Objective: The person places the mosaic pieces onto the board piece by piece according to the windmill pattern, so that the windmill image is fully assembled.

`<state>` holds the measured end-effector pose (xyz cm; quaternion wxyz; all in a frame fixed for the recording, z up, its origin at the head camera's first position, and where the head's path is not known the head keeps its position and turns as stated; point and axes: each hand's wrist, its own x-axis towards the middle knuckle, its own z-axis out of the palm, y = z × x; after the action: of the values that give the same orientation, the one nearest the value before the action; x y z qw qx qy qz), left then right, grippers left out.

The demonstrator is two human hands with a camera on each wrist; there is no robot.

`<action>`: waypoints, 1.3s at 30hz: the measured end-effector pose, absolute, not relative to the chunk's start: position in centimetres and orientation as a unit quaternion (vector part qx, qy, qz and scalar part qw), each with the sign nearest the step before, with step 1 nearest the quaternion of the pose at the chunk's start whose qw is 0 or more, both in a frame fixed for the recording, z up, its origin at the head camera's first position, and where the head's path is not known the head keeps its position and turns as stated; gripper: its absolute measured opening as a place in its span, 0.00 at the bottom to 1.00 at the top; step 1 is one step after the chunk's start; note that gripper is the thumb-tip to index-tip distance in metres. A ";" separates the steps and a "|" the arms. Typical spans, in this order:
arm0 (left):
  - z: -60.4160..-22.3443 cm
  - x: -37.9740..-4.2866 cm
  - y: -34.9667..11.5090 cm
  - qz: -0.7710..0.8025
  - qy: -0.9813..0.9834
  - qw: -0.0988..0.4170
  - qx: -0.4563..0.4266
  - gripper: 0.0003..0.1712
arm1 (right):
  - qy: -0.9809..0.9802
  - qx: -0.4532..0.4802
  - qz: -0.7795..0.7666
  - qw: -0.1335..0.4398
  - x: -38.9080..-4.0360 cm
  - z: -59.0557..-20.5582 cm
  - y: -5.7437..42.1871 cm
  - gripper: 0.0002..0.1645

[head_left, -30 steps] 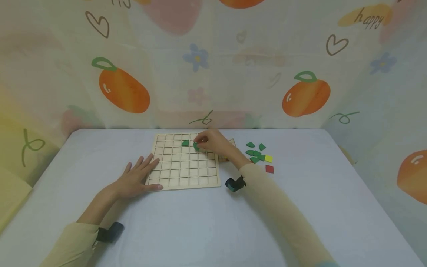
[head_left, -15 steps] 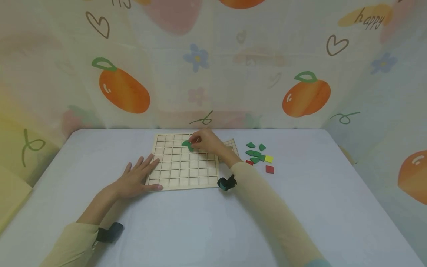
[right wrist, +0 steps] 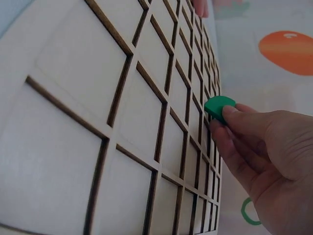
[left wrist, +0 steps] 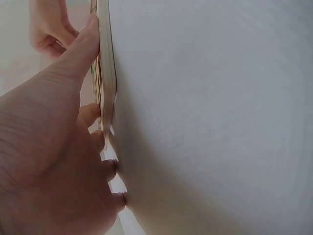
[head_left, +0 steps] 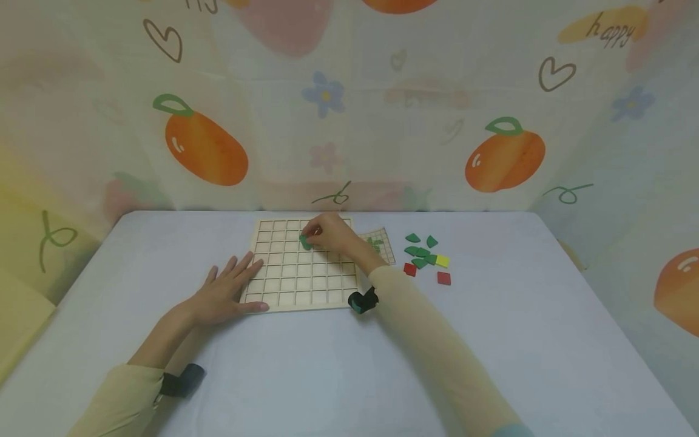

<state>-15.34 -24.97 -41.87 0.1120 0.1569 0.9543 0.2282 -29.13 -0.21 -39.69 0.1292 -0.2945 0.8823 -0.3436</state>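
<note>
R hand [head_left: 331, 234] pinches green pc. [right wrist: 215, 105] at grid board [head_left: 303, 283], prob. for fine control; L hand [head_left: 222, 297], spread wide, rests on board edge, likely to steady it.

Grid board [head_left: 303, 283] on table [head_left: 306, 370], tile [head_left: 306, 243] at its far half, card [head_left: 380, 246] right; loose pieces [head_left: 422, 252] right of card

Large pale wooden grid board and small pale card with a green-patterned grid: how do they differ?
The board is larger, with bigger squares, than the card. The left hand rests on the board's edge, not on the card. Both are pale, show square grids, and lie on the white table.
</note>
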 end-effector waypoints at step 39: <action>-41.5 -15.1 -24.7 0.231 0.954 0.113 0.155 0.58 | 0.906 -0.289 -0.286 0.115 -29.0 -39.0 1.2 0.12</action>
<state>-15.07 -24.68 -41.53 0.1127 0.1550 0.9538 0.2314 -28.98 1.20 -38.97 0.1154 -0.2888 0.9063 -0.2862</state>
